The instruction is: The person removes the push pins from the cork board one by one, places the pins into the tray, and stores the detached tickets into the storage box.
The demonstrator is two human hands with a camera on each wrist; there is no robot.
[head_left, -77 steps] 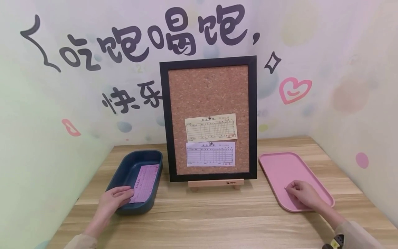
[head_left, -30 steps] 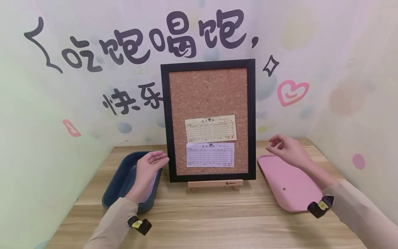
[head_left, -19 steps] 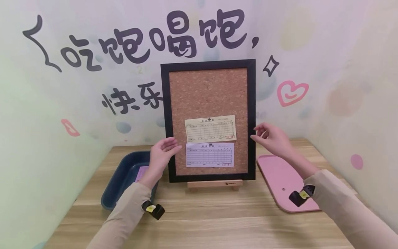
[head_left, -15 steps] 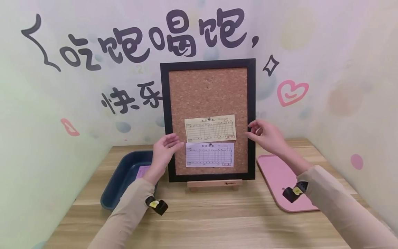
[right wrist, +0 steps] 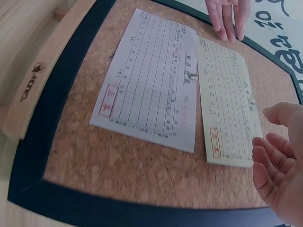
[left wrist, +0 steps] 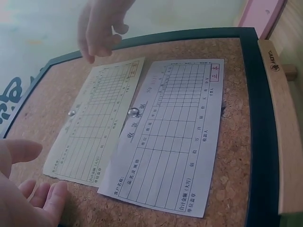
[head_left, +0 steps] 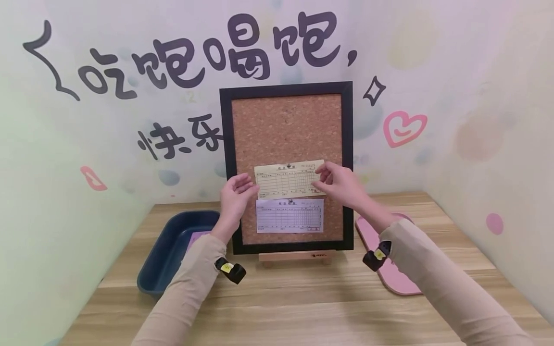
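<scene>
A black-framed corkboard [head_left: 285, 127] stands upright, with a cream receipt slip [head_left: 281, 180] pinned above a white one [head_left: 290, 218]. Clear pushpins [left wrist: 134, 112] hold both at their top edges. My left hand [head_left: 235, 202] is by the cream slip's left end, fingers relaxed and holding nothing. Over the right end of that slip, in the head view, my right hand [head_left: 344, 186] has its thumb and fingers spread apart. In the right wrist view, the right fingers [right wrist: 272, 151] overlap the cream slip's edge.
At left is a dark blue tray [head_left: 144, 269] with a pinkish-purple slip [head_left: 196, 238] inside, partly behind the left sleeve. A pink tray [head_left: 400, 283] lies at right, partly covered by the right arm. The board rests on a small wooden easel [head_left: 298, 256].
Both hands have left the trays and come up to the board. The right hand let go of a small pin, left on the pink tray, then moved left over the cream slip.
</scene>
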